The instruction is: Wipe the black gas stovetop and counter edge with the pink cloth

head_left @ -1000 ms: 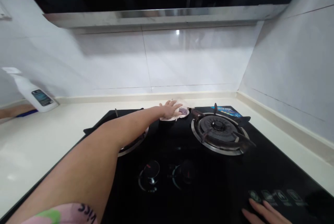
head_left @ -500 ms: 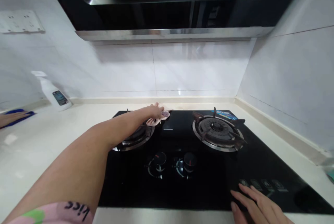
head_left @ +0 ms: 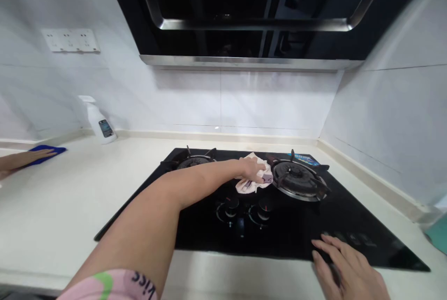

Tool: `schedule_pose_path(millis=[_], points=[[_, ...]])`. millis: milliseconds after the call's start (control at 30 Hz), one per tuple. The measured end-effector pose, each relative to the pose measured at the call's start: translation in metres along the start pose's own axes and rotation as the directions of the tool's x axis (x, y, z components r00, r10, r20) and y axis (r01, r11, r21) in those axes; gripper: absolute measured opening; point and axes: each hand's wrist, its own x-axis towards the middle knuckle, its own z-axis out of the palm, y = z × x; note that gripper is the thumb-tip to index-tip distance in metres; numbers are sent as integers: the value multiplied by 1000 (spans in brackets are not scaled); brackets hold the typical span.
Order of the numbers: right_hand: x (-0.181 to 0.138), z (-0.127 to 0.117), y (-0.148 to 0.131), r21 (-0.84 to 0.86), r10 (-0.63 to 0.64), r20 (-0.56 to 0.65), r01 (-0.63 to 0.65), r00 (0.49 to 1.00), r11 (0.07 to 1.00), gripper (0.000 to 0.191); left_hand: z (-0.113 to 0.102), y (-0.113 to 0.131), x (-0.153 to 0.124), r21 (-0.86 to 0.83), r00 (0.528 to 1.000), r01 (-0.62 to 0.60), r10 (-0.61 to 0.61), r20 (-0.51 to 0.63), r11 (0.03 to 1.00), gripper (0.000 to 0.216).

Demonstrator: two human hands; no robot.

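Pale marbled wall tiles [head_left: 188,99] rise behind the cream counter [head_left: 59,207], and a glossy black range hood [head_left: 216,44] with a steel rim hangs above my reach. My left hand [head_left: 252,169] has its fingers curled down over a crumpled pale pink cloth [head_left: 247,186] with mauve patches, holding it against the black glass cooktop [head_left: 293,225]. That cloth lies right under my palm, just beside the round, dark metal right burner [head_left: 296,179]; the left burner [head_left: 195,161] sits beyond my forearm [head_left: 213,174]. Two round black knobs [head_left: 232,204] stand nearer to me than the grip. My right hand [head_left: 349,262] rests at the cooktop's front edge, fingers bent and loosely parted, with nothing visible in it.

Wiping well here, I judge, calls for even palm pressure, with the loose folds gathered in so they neither snag on the dark pot supports [head_left: 321,168] nor drag against a knob.

Under the cloth, the glass is hidden; how hard my thumb pinches, I cannot tell. My forearm covers part of the left burner. Symbols [head_left: 352,238] by my right hand are too faint to read. Far left of my grip, another person's hand [head_left: 42,153] rests on a flat blue cloth [head_left: 57,150], the arm cut off by the edge.
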Motion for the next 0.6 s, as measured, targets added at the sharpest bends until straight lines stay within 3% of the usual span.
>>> schedule_pose_path(millis=[233,333,467,600], points=[[5,-1,-9,22,-28,-109,31,994,999,43,1,-19,-72,-13,994,-32,33,107,999,67],[4,0,-9,-8,-59,-137,58,989,998,42,4,-23,-89,-33,989,-13,17,146,999,71],[2,1,-5,-67,-104,-118,97,988,993,38,16,-26,-76,33,996,90,-91,1,995,65],[-2,10,7,-142,-183,-84,170,979,975,32,22,-33,-39,104,989,87,-73,-126,991,51]])
